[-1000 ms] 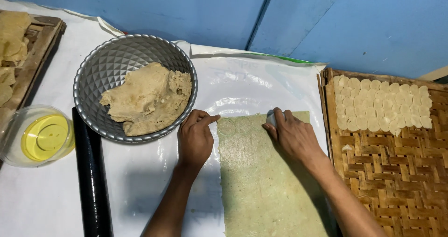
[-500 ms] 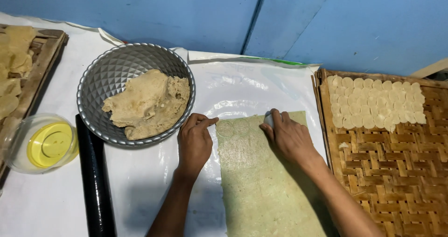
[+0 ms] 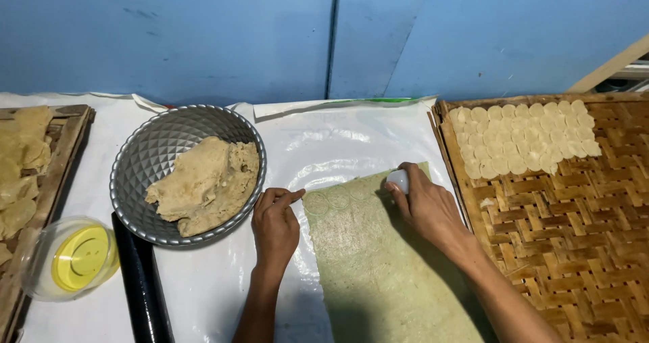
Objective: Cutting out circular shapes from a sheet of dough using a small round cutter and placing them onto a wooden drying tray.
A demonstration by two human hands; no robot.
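We see 1 rolled dough sheet on white plastic, w/ approx. 3 round cuts pressed near its top edge. Our right hand is clamped on 1 small white round cutter at the sheet's top right corner, wrist angled in from lower right. Our left hand lies loosely curled, holding nothing, index fingertip touching the sheet's top left edge. Also: 1 metal bowl of dough, 1 black rolling pin, 1 woven tray w/ many cut discs.

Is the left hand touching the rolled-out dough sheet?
Touching. The head view shows the left hand with its fingertips resting on the top left corner of the dough sheet.
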